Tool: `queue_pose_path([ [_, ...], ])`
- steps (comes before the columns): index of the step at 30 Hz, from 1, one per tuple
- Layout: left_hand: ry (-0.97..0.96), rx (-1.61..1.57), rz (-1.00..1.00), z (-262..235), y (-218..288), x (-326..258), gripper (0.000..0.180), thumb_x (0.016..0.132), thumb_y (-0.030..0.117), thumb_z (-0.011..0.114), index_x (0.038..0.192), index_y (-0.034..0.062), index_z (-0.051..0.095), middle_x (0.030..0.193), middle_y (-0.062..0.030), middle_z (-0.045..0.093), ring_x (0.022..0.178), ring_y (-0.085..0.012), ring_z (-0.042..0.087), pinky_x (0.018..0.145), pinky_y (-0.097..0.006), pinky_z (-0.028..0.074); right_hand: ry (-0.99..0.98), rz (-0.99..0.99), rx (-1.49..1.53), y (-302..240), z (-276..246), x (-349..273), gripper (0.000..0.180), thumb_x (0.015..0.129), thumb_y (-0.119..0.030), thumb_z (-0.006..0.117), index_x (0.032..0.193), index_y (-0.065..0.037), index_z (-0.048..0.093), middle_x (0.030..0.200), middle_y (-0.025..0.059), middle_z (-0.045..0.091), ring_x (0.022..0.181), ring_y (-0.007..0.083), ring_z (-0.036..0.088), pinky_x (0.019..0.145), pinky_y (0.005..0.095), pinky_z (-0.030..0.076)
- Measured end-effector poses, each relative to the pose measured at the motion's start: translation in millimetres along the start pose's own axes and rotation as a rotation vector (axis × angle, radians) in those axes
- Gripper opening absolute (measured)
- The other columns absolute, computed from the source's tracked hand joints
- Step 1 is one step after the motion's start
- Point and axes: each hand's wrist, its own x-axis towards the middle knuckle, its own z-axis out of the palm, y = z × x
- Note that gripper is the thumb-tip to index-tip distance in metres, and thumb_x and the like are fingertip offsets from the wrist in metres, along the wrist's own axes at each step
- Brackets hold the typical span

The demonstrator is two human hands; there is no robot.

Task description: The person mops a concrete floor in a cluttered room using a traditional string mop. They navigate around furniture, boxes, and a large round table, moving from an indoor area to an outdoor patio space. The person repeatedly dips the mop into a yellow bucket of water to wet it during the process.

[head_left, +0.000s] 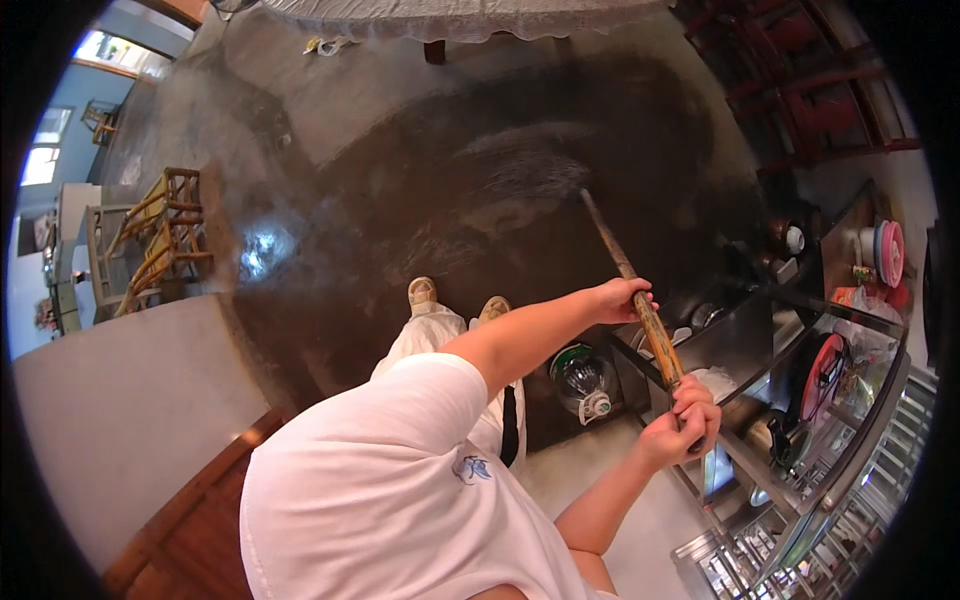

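A broom with a long wooden handle (pixel 640 305) slants from lower right up to the middle of the dark floor (pixel 400 200). Its bristle head (pixel 525 170) is blurred against the floor. My left hand (pixel 622 297) grips the handle about midway, the arm reaching across from my white-sleeved shoulder. My right hand (pixel 685 420) is closed around the handle's top end, nearer my body. My two feet in light shoes (pixel 455 298) stand on the floor below the left arm.
Wooden chairs (pixel 160 240) stand at the left. A cloth-covered table (pixel 450 20) is at the far end, red chairs (pixel 800 90) at the upper right. A metal rack (pixel 800 440) with dishes and pink plates (pixel 887 252) runs along the right, with a clear jug (pixel 585 380) beside it.
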Motion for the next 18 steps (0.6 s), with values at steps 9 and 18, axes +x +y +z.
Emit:
queue_pose_path([
  [9,0.127,0.036,-0.022,-40.8,52.0,-37.8,0.014,0.078,0.011,0.053,0.066,0.0066,0.047,0.057,-0.0046,0.049,0.05,-0.0165,0.051,0.049,-0.028,0.047,-0.741,0.216,0.166,19.8,114.7,-29.1,0.027,0.083,-0.026,0.047,0.077,0.0,0.05,0.077,0.0094,0.049,0.075,0.0201,0.046,0.071,0.03,0.037],
  [18,0.132,0.039,-0.322,-165.8,160.1,-328.3,0.023,0.08,0.008,0.05,0.059,0.007,0.043,0.051,-0.0029,0.048,0.042,-0.0082,0.046,0.039,-0.019,0.039,-0.146,1.88,0.22,274.4,201.6,-158.3,0.09,0.071,-0.057,0.06,0.124,0.004,0.02,0.114,0.019,0.04,0.105,0.0368,0.045,0.089,0.0524,0.039],
])
